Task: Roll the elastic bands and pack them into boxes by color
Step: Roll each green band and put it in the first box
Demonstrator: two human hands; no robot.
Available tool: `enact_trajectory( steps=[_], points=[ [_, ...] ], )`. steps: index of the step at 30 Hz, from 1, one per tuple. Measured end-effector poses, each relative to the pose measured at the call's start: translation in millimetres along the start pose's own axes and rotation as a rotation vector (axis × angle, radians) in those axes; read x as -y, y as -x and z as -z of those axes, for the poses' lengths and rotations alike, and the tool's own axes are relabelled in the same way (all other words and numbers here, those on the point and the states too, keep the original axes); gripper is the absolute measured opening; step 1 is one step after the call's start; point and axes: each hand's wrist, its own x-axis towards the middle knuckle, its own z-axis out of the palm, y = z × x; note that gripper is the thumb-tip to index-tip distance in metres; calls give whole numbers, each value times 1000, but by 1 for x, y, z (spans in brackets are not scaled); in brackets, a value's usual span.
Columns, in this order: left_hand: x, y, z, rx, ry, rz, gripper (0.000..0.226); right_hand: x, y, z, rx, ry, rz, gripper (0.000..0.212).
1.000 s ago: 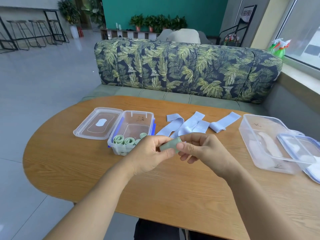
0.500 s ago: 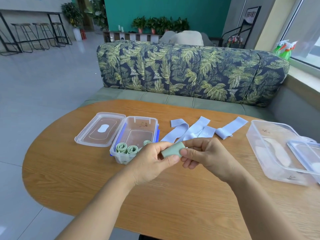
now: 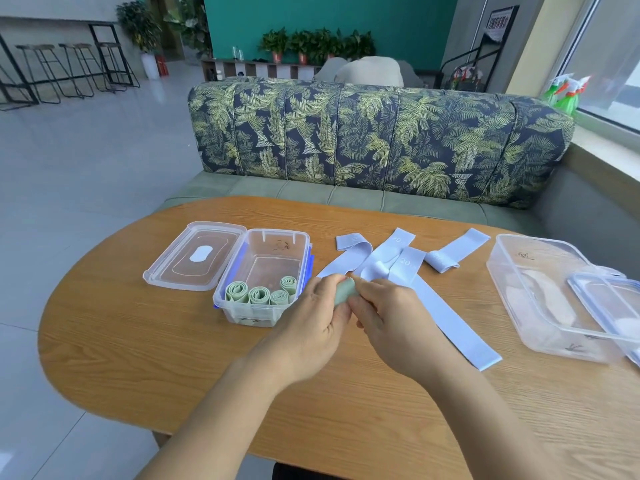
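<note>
Left hand [image 3: 311, 318] and right hand [image 3: 386, 318] are closing in tighter now, both pinching the finished-looking green roll [image 3: 344, 293] beside the box [image 3: 249, 315] at their nine o'clock, probably heading in next, while blue bands [image 3: 450, 320] are waiting at two o'clock.

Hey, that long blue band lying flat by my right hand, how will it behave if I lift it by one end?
The long blue band will probably droop limply: it lies flat, and its neighbours fold and curl. Likely light, being thin; flat on the wooden table, it shouldn't roll.
</note>
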Motion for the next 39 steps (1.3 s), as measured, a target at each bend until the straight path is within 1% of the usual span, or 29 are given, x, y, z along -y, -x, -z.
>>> enact_trajectory(
  steps=[5, 7, 9, 11, 12, 14, 17, 18, 20, 23, 26, 28, 31, 33, 35, 37, 39],
  points=[
    [-1, 1, 0, 8, -15, -43, 31, -3, 1, 4, 28, 10, -1, 24],
    [-1, 1, 1, 0, 15, -54, 27, -4, 0, 7, 59, -71, -37, 22],
    [-2, 0, 4, 17, 86, -28, 22, -4, -1, 13, 107, -287, -113, 21],
    [-2, 0, 7, 36, 153, 15, 24, -6, -3, 20, 157, -522, -218, 23],
    [-1, 0, 7, 37, 157, 28, 26, -6, -4, 24, 184, -600, -273, 24],
    [1, 0, 6, 14, 101, 35, 32, -2, -9, 30, 210, -651, -381, 19],
    [2, 2, 2, -46, -58, -11, 39, 5, -18, 33, 207, -655, -553, 37],
    [2, 3, 1, -58, -93, -34, 40, 7, -21, 34, 214, -650, -586, 40],
    [4, 5, 0, -86, -119, -79, 40, 10, -26, 35, 252, -647, -619, 38],
    [11, 7, -1, -155, -128, -133, 39, 14, -33, 36, 324, -666, -647, 25],
    [18, 7, 0, -239, -178, -165, 41, 15, -43, 34, 362, -721, -672, 19],
    [24, 4, 4, -278, -175, -169, 40, 16, -52, 29, 340, -749, -670, 18],
    [38, -5, 15, -292, -147, -140, 42, 19, -69, 19, 291, -743, -629, 19],
    [46, -11, 25, -284, -125, -89, 46, 24, -83, 12, 259, -708, -584, 16],
    [58, -16, 38, -271, -83, -26, 51, 30, -101, 5, 224, -612, -521, 17],
    [75, -20, 54, -270, 0, 108, 56, 35, -124, -3, 192, -485, -459, 19],
    [95, -22, 70, -299, 51, 253, 51, 39, -148, -13, 184, -317, -397, 20]
  ],
)
